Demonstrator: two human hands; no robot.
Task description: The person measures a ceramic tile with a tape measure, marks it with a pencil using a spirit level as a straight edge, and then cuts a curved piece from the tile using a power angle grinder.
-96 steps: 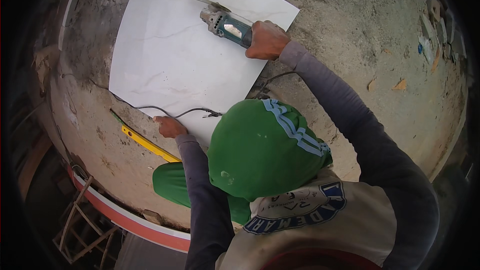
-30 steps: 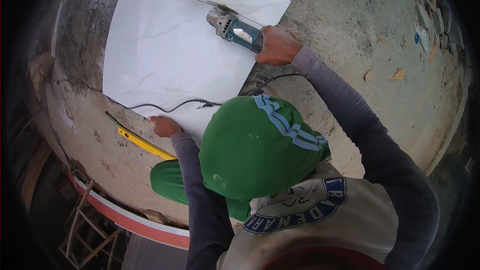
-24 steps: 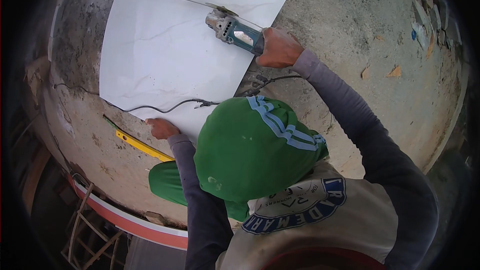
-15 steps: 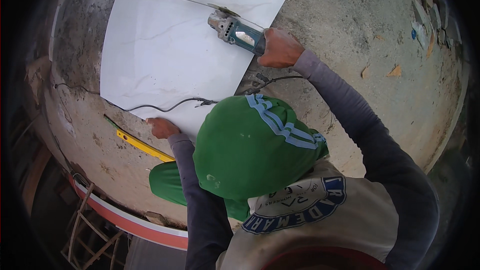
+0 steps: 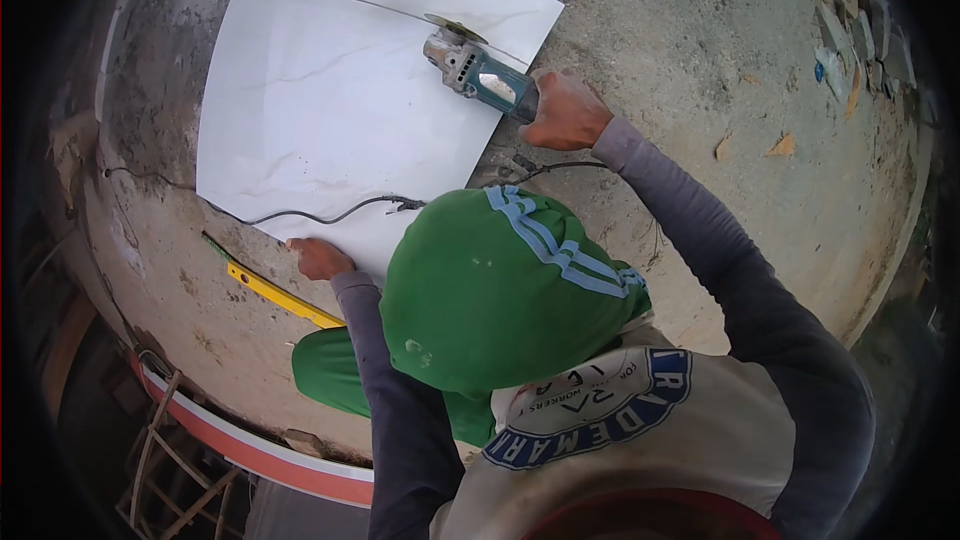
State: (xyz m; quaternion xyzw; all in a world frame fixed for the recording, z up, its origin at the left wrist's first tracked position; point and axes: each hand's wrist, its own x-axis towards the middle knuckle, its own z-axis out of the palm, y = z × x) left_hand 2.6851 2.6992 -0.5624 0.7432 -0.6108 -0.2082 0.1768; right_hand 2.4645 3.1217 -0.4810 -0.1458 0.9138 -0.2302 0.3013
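Observation:
My right hand (image 5: 567, 112) is wrapped round the rear body of a teal angle grinder (image 5: 493, 82). The grinder's disc (image 5: 456, 30) stands on edge along a thin dark line across a large white marbled tile (image 5: 310, 110). That line runs from the tile's far left edge to the disc; whether the disc touches the surface cannot be made out. Down at the near left edge of the tile, my left hand (image 5: 320, 259) is closed over the rim, fingers bent against it. A black power cord (image 5: 320, 215) lies across the tile's near part.
A yellow spirit level (image 5: 280, 298) lies on the dusty concrete floor (image 5: 700, 60) beside my left forearm. My green-clad knee (image 5: 500, 290) covers the tile's near corner. Broken tile pieces (image 5: 850, 35) are heaped at far right. Wooden sticks (image 5: 180, 450) stand below a red-and-white ledge (image 5: 270, 450).
The grinder has slid a little to the right along the dark line, with my right hand on it. My left hand keeps its place on the tile's edge.

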